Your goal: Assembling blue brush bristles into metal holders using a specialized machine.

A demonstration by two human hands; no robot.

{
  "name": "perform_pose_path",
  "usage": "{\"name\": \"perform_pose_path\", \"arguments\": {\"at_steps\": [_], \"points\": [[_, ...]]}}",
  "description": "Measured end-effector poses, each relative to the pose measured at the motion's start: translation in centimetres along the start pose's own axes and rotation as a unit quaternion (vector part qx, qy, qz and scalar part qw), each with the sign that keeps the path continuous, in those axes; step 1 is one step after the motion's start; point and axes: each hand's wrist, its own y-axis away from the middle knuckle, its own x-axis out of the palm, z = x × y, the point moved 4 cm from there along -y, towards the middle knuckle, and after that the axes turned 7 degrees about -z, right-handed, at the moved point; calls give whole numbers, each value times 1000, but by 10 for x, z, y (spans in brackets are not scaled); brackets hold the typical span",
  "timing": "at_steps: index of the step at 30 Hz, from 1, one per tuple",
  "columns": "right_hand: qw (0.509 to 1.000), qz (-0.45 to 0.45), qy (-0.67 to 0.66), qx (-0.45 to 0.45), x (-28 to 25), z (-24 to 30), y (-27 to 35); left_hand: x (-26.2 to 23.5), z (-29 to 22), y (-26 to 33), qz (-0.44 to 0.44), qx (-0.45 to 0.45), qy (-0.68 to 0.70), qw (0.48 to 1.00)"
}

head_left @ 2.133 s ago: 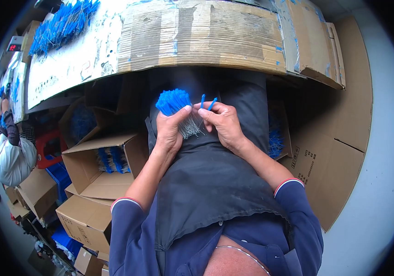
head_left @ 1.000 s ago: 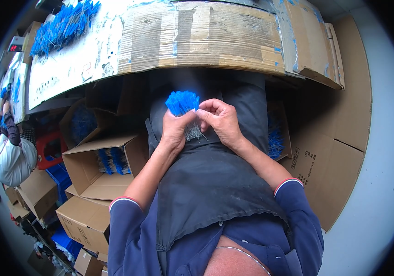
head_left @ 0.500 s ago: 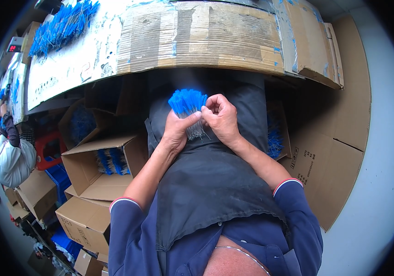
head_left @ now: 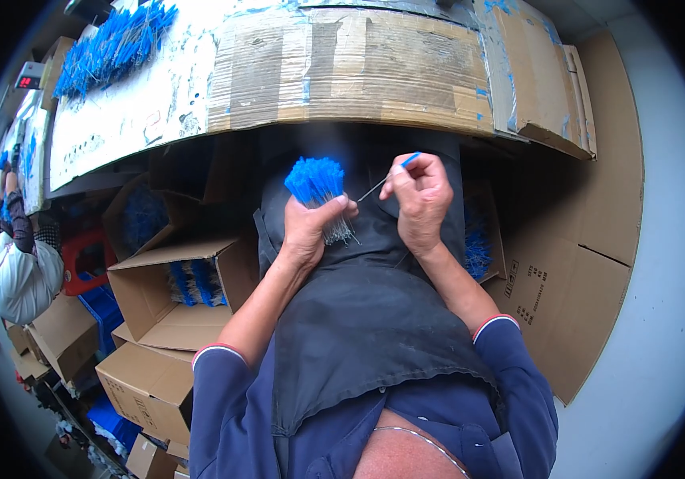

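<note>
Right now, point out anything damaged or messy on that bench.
The cardboard covering the bench is worn: torn edges, peeling tape and blue smears. A loose heap of blue-tipped pins lies scattered at its far left end. The left hand holds a neat bundle; the right hand pinches a single pin.

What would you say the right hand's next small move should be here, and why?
Probably bring the single blue-tipped pin across into the bundle. The right hand pinches it apart from the bundle gripped by the left hand, its metal end pointing that way.

The right hand [head_left: 420,199] has drawn one blue-tipped pin [head_left: 389,177] from the bundle [head_left: 320,191]
</note>
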Motion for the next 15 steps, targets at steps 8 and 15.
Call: {"name": "perform_pose_path", "arguments": {"at_steps": [8,15], "points": [[992,5,-73,105,-6,5,-12,12,-15,9,-21,116,-51,992],[988,-4,-100,116,-4,4,-12,37,-21,16,-38,139,-134,980]]}}
